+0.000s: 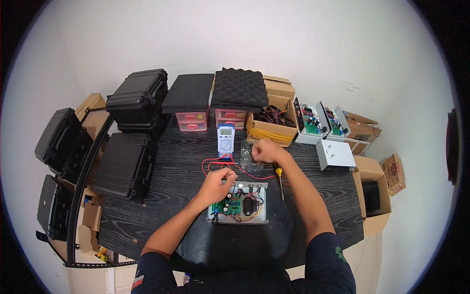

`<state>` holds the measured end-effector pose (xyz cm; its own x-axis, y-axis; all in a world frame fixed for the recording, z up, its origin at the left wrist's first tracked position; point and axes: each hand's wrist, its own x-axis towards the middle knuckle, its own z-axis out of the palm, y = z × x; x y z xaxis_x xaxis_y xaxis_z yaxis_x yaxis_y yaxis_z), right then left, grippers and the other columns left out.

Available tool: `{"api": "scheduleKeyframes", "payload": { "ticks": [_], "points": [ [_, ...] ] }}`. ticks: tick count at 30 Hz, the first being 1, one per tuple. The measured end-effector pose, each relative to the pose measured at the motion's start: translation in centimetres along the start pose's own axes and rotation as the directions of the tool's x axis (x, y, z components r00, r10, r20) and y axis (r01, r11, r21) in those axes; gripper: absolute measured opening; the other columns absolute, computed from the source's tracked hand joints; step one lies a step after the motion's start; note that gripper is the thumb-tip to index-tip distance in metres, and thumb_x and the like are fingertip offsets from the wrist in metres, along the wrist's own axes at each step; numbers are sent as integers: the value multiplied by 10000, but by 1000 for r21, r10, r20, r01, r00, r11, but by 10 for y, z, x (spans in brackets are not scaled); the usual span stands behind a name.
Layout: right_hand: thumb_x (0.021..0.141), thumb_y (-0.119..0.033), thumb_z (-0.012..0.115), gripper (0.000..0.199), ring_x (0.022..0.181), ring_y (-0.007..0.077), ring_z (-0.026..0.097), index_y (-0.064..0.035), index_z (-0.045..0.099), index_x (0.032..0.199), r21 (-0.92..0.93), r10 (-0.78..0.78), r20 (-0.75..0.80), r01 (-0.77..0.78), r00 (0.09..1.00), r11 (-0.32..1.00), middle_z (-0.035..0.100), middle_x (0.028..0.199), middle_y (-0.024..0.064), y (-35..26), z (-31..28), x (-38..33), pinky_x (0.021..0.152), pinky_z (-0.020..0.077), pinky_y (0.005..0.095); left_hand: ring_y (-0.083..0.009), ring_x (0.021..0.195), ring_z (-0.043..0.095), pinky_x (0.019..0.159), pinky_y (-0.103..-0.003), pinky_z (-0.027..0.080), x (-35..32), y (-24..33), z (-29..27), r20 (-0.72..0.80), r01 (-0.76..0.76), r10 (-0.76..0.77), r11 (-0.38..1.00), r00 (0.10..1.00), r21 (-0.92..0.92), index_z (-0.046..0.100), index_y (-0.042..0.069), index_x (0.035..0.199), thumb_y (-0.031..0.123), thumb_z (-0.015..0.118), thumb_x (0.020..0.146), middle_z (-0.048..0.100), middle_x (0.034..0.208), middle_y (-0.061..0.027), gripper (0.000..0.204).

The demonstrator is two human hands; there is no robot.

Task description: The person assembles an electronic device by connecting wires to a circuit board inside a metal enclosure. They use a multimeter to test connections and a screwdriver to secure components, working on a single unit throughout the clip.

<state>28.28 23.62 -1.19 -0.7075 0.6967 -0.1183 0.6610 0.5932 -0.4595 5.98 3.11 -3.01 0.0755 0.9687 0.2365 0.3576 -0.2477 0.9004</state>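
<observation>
An open metal enclosure (pixel 262 215) lies on the table in front of me, with a green circuit board (pixel 228 206), a black transformer-like block and wires inside. My left hand (pixel 219 186) is at its far left edge, thumb and fingers pinched; what they hold, if anything, is too small to name. Farther off, my right hand (pixel 268 151) reaches over a clear compartment box (pixel 246 153). Its fingers are bent together at the box, their tips partly hidden. A digital multimeter (pixel 225 142) stands just left of that box, its red leads (pixel 252 175) trailing across the table. Right of the enclosure lies a yellow-handled screwdriver (pixel 279 177).
Black hard cases (pixel 125 164) stand at the left. Foam sheets (pixel 240 90) top pink-fronted drawer units (pixel 192 121) at the back. A cardboard box of cables (pixel 274 117), open units with circuit boards (pixel 313 122) and a white metal box (pixel 337 154) stand at the right.
</observation>
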Motion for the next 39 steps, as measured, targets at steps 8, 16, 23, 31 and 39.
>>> {"api": "scheduleKeyframes", "payload": {
  "ticks": [8,16,23,31,39],
  "points": [
    [945,-52,773,77,820,24,620,-34,719,997,805,-240,-131,244,962,541,690,900,-40,-60,33,-79,746,513,207,-133,859,706,757,-307,551,-5,14,11,-47,-93,87,988,995,-127,687,-17,1075,106,612,1056,743,906,-82,146],
    [952,-14,764,83,835,33,639,-16,710,1015,883,-170,-164,221,972,413,703,938,-9,-77,34,-99,725,524,203,-205,833,706,823,-338,535,-11,29,11,-10,-153,153,986,988,-58,690,-1,1110,84,621,1046,742,915,-105,126],
    [954,0,762,111,872,73,686,4,732,1061,915,-131,-219,250,967,317,740,1004,40,-86,39,-112,764,556,225,-178,844,706,833,-319,537,-15,29,12,-19,-244,244,970,970,-6,698,8,1120,85,629,1045,746,908,-98,127],
    [942,30,760,88,899,125,714,33,748,1030,861,-73,-337,339,939,379,747,1033,88,-88,47,-122,803,582,271,-83,874,650,770,-254,522,-21,42,16,58,-76,93,964,994,-253,688,-22,1123,154,556,1111,728,925,-33,220],
    [971,3,733,159,934,176,756,11,705,1127,994,-12,-94,94,995,-57,756,1032,109,-91,53,-131,844,623,298,-173,848,732,1178,-580,343,-22,47,11,46,-241,242,970,969,-33,715,46,1094,110,601,1067,735,842,-25,134]
  ]
}}
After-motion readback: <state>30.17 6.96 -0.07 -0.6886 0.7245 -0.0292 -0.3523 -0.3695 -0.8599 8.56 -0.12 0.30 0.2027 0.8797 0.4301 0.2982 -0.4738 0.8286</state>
